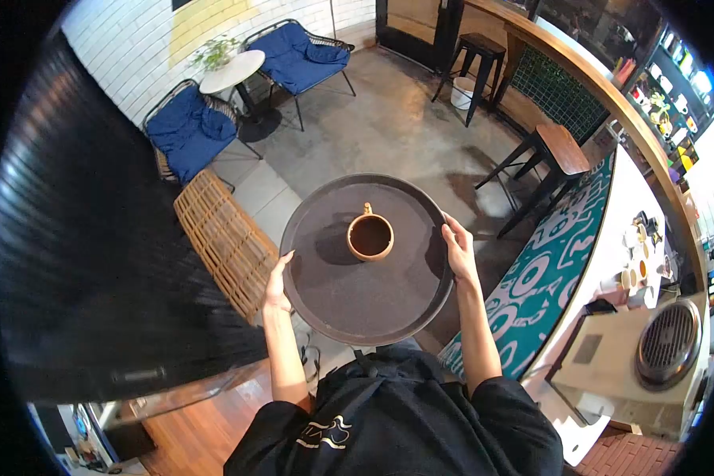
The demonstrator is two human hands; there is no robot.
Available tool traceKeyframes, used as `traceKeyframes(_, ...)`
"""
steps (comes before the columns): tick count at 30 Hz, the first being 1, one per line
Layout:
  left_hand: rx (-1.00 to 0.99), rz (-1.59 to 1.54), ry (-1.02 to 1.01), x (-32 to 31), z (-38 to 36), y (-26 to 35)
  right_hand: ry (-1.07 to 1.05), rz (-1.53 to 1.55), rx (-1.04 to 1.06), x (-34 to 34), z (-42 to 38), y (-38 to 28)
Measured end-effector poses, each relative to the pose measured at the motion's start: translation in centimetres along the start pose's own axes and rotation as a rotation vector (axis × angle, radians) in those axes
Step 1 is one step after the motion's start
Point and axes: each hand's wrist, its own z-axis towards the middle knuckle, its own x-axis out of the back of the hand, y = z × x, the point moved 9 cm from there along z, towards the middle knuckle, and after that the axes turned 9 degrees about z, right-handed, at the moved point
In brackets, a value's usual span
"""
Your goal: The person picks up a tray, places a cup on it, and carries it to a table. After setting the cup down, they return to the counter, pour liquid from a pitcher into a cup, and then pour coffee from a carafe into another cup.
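Observation:
A round dark brown serving tray [357, 305] is held out level in front of my body. On it, a little above its middle, stands a tan cup [370, 255] with a dark drink inside and its handle pointing away from me. My left hand [278, 284] grips the tray's left rim, thumb on top and the other fingers hidden underneath. At the right rim my right hand [459, 250] holds the tray the same way, its thumb over the edge. Neither hand touches the cup.
Ahead on the left are two blue-cushioned chairs [297, 55] and a round white table [232, 73] with a plant. A wicker bench [226, 238] lies left of the tray. Bar stools [562, 151] and a teal-patterned counter [543, 274] line the right. Concrete floor [373, 119] stretches ahead.

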Motion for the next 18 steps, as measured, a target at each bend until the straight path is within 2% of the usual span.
traceKeyframes(3,-0.013,-0.069,-0.074,-1.7,6.6,1.1,-0.028,-0.038,0.035,0.7,6.2,0.3)
traceKeyframes(7,-0.019,-0.125,-0.005,-3.0,14.2,4.0,0.01,-0.059,0.013,0.6,15.2,0.8)
traceKeyframes(11,0.012,-0.152,-0.024,-5.8,21.7,7.1,-0.003,-0.062,0.013,0.5,23.7,0.8)
traceKeyframes(13,-0.046,-0.149,0.051,-7.7,24.4,9.6,0.029,-0.077,0.021,1.2,28.0,1.3)
traceKeyframes(18,-0.065,-0.178,0.038,-13.1,33.3,14.4,0.055,-0.096,0.061,2.3,38.7,1.4)
